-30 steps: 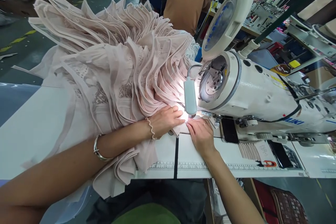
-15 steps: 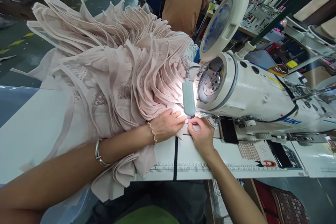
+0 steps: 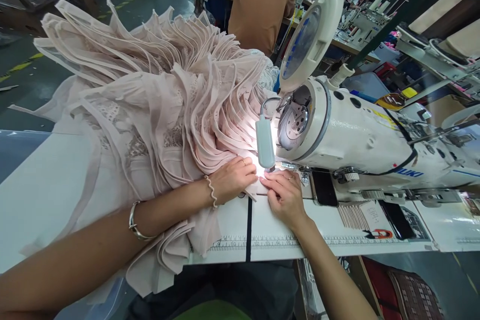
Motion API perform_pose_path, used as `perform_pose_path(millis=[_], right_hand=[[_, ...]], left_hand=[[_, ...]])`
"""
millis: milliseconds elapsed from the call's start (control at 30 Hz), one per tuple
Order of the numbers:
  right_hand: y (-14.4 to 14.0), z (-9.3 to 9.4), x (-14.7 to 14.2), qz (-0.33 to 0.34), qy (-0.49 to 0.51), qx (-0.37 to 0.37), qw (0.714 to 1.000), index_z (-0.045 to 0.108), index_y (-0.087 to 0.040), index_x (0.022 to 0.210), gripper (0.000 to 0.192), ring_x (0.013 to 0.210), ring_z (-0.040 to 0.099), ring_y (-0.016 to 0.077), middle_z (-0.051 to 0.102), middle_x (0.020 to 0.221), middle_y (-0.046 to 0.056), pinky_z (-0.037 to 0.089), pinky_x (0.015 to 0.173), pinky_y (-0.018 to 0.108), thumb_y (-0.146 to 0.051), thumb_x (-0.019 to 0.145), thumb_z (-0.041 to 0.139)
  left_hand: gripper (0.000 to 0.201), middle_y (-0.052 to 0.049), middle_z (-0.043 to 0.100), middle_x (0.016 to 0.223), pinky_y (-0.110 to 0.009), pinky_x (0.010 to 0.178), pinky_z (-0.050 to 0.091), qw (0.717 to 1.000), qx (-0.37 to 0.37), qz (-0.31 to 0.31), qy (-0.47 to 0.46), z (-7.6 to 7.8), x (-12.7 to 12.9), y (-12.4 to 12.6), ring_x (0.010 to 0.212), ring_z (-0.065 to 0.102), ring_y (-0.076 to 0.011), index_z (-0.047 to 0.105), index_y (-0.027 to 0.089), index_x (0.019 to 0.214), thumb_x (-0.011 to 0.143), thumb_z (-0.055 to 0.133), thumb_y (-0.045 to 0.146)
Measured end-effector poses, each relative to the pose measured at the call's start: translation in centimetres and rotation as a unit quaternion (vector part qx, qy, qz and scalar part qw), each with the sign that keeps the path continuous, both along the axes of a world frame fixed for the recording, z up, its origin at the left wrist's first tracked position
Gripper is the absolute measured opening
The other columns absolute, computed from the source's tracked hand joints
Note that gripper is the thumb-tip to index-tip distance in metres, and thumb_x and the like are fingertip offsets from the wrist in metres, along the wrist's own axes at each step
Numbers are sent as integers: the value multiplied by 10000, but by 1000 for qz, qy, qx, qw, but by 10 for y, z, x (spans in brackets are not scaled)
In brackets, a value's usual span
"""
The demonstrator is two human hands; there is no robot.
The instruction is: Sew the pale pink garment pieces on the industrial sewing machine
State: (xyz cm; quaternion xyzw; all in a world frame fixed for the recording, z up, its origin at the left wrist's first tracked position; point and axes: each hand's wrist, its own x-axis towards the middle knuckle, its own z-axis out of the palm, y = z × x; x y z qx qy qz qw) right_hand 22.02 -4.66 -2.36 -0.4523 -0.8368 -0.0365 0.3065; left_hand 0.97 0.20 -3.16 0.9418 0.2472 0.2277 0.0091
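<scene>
A large heap of pale pink lace-trimmed garment pieces [image 3: 150,95] spreads over the left of the table and hangs off its front edge. My left hand [image 3: 234,180] has its fingers bent and closed on the fabric edge, just left of the needle area. Across from it, my right hand [image 3: 287,195] brings thumb and fingers together at the same fabric, beside the presser foot. Both hands' fingertips nearly meet under the bright light. The white sewing machine [image 3: 367,140] stands to the right, its small lamp [image 3: 265,142] glowing above. Glare hides the stitching point.
A magnifier-like round cover [image 3: 312,40] rises over the machine head. Phones [image 3: 397,220], orange-handled snips [image 3: 378,233] and a strip bundle [image 3: 353,216] lie right of my hands. A ruler tape [image 3: 277,242] runs along the front edge. A co-worker in brown [image 3: 258,5] is beyond.
My right hand has shifted from a tight pinch to longer, flatter fingers over the fabric. My left hand stays beside the needle. The whole view has moved slightly.
</scene>
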Motion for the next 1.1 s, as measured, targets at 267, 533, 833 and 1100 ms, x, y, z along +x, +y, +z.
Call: perform_pose_path(millis=[267,533,833,1100], right_hand=[[0,-6,4,-19,24,-55,998,767,-263,937,378,1037,638,179,706,1140,27,497,857,322,-45,847,470],[2,-9,4,-6,18,-17,1000,748,-240,960,366,1052,639,178,736,1095,24,484,926,334,-31,853,467],[3,-9,4,-20,10,-76,997,733,-244,1066,406,1109,641,182,718,1166,40,505,932,341,-69,868,425],[6,-5,4,-42,-18,-119,992,704,-232,1140,383,1058,648,188,709,1177,52,502,841,299,-115,902,427]], left_hand=[[347,-120,598,1315,-432,1081,391,998,-60,-4,33,0,-9,2,1289,485,-269,569,144,1211,904,455,30],[302,-128,597,1330,-444,1046,440,998,-51,1,25,-3,-9,5,1290,501,-275,597,155,1156,916,458,35],[249,-96,641,1225,-359,951,465,999,-9,50,-16,-1,-3,7,1168,547,-220,622,185,1150,965,470,118],[230,-46,612,804,-324,779,388,994,102,25,3,10,-8,3,803,513,-193,628,159,904,978,421,92]])
